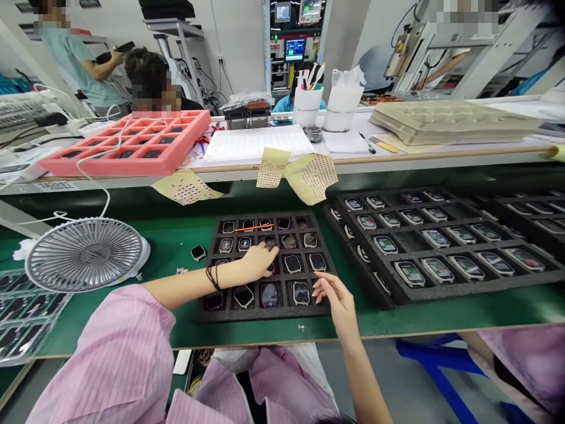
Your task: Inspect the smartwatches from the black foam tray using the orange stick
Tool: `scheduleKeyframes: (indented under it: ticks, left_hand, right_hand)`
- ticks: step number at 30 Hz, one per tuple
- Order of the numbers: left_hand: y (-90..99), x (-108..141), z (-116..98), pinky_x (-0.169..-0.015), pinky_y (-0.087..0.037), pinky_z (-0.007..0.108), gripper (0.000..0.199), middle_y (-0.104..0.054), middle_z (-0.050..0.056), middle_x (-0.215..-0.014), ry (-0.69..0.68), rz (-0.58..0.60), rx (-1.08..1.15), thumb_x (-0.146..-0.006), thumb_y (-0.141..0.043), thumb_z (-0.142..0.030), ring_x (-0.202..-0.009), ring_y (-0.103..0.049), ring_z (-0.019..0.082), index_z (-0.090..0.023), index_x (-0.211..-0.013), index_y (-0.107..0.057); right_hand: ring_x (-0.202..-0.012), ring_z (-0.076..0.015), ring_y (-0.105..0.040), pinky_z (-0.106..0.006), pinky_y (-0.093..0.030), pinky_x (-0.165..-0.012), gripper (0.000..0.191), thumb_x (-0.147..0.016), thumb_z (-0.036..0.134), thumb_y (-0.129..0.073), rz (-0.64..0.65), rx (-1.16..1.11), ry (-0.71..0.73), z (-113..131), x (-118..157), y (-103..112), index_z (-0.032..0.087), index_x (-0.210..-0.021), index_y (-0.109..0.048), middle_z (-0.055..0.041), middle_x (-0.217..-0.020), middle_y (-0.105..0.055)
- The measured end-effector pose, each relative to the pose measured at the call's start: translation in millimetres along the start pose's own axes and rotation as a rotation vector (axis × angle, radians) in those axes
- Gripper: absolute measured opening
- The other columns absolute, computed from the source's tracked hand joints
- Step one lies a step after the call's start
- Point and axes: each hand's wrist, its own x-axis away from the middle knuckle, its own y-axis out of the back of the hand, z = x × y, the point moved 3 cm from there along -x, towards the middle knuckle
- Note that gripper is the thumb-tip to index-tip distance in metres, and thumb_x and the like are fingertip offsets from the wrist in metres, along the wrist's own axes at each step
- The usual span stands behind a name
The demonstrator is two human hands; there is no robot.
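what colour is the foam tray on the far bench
The foam tray is salmon pink, seen best in the head view.

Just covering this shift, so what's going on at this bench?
A person in a pink striped smock has both bare hands over a black foam tray of smartwatches. The left hand, with dark bands on the wrist, rests over the middle rows; the right hand is by a watch in the tray's nearest row. An orange stick lies across the top row, and one loose watch sits on the green mat. A larger tray of watches lies to the right.
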Motion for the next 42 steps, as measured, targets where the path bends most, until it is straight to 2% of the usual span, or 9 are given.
scheduleKeyframes:
  ticks: [6, 11, 13, 17, 21, 27, 33, 36, 42]
  left_hand:
    - [-13.6, 16.4, 26.8, -0.076, -0.049, 0.026, 0.039, -0.067, 0.002, -0.094, 0.020, -0.198, 0.374, -0.073, -0.074, -0.040, -0.093, -0.062, 0.020, -0.022, -0.103, -0.056]
    - [7.2, 7.9, 14.6, -0.076, -0.049, 0.027, 0.037, -0.067, 0.001, -0.091, 0.017, -0.334, 0.448, -0.077, -0.068, -0.046, -0.088, -0.063, 0.018, -0.023, -0.104, -0.060]
    - [18.4, -3.8, -3.2, -0.080, -0.049, 0.029, 0.034, -0.069, 0.003, -0.095, -0.042, -0.315, 0.357, -0.080, -0.065, -0.048, -0.094, -0.064, 0.021, -0.021, -0.101, -0.063]
    - [23.5, -28.7, -37.0, -0.077, -0.052, 0.033, 0.031, -0.070, 0.014, -0.102, -0.082, -0.122, 0.138, -0.082, -0.064, -0.038, -0.097, -0.066, 0.028, -0.013, -0.100, -0.064]
    - [22.1, -42.1, -51.2, -0.071, -0.053, 0.033, 0.032, -0.071, 0.018, -0.094, -0.090, -0.054, 0.102, -0.075, -0.073, -0.023, -0.088, -0.070, 0.030, -0.010, -0.102, -0.062]
    - [26.3, -45.0, -49.2, -0.073, -0.051, 0.032, 0.059, -0.072, 0.016, -0.097, -0.111, -0.051, 0.124, -0.068, -0.079, -0.017, -0.089, -0.070, 0.029, -0.012, -0.121, -0.053]
    - [45.6, -50.2, -41.4, -0.066, -0.050, 0.027, 0.036, -0.074, 0.009, -0.094, -0.098, -0.112, 0.202, -0.074, -0.073, -0.037, -0.083, -0.070, 0.024, -0.017, -0.101, -0.060]
    - [56.9, -59.5, -54.2, -0.068, -0.050, 0.027, 0.031, -0.073, 0.008, -0.098, -0.140, -0.159, 0.215, -0.078, -0.069, -0.034, -0.087, -0.070, 0.023, -0.018, -0.103, -0.060]
    - [54.3, -81.6, -89.0, -0.068, -0.053, 0.033, 0.025, -0.072, 0.020, -0.093, -0.181, -0.052, 0.157, -0.070, -0.076, -0.020, -0.087, -0.071, 0.032, -0.009, -0.090, -0.066]
  right_hand:
    - [-0.060, -0.0151, -0.058, -0.026, -0.047, -0.051, 0.033, -0.086, 0.048, -0.061, 0.023, 0.049, 0.006, -1.2, -0.3, -4.2, 0.019, -0.098, -0.070, -0.0046, -0.075, -0.063]
    - [-0.059, -0.0152, -0.058, -0.026, -0.046, -0.049, 0.034, -0.086, 0.049, -0.061, 0.022, 0.057, 0.022, -1.5, 0.4, -4.2, 0.018, -0.097, -0.070, -0.0047, -0.073, -0.063]
    - [-0.058, -0.0149, -0.058, -0.025, -0.046, -0.048, 0.034, -0.086, 0.049, -0.061, 0.014, 0.052, 0.033, -1.4, 1.1, -3.5, 0.018, -0.096, -0.070, -0.0042, -0.072, -0.063]
    - [-0.058, -0.0141, -0.057, -0.025, -0.045, -0.049, 0.032, -0.087, 0.047, -0.060, 0.011, 0.044, 0.051, -1.3, 2.9, -2.5, 0.018, -0.097, -0.069, -0.0035, -0.072, -0.062]
    - [-0.058, -0.0140, -0.057, -0.025, -0.045, -0.049, 0.031, -0.089, 0.046, -0.059, 0.025, 0.039, 0.065, -1.6, 4.2, -2.0, 0.018, -0.097, -0.069, -0.0037, -0.072, -0.063]
    - [-0.055, -0.0136, -0.056, -0.025, -0.044, -0.048, 0.032, -0.088, 0.047, -0.059, 0.016, 0.050, 0.083, -1.6, 4.8, -2.8, 0.018, -0.095, -0.070, -0.0030, -0.069, -0.062]
    - [-0.054, -0.0127, -0.056, -0.024, -0.044, -0.048, 0.030, -0.088, 0.045, -0.060, 0.021, 0.015, 0.083, -1.3, 4.3, -3.2, 0.019, -0.095, -0.070, -0.0025, -0.069, -0.062]
    - [-0.053, -0.0130, -0.055, -0.025, -0.044, -0.047, 0.030, -0.087, 0.045, -0.060, 0.020, 0.005, 0.090, -1.5, 4.0, -3.0, 0.018, -0.095, -0.070, -0.0023, -0.068, -0.062]
    - [-0.053, -0.0127, -0.056, -0.024, -0.044, -0.046, 0.028, -0.088, 0.044, -0.059, 0.023, -0.043, 0.080, -3.3, 4.3, -1.0, 0.019, -0.096, -0.069, -0.0018, -0.068, -0.062]
